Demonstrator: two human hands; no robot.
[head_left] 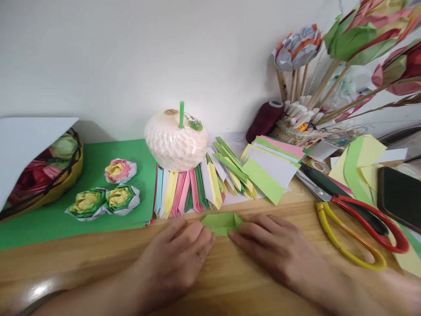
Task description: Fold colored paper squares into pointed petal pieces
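Bare front strip of table between the forearms, bounded rightward by red- and yellow-handled scissors.

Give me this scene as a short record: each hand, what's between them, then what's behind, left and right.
Left hand: fingers on left end of folded light-green paper
Right hand: fingers on its right end
Surface: wooden table
Behind hands: folded paper strips in several colors; peeled coconut with green straw
Left: three paper flowers on green sheet
Right: scissors, one handle red, one yellow; black phone
Back right: dark maroon thread spool
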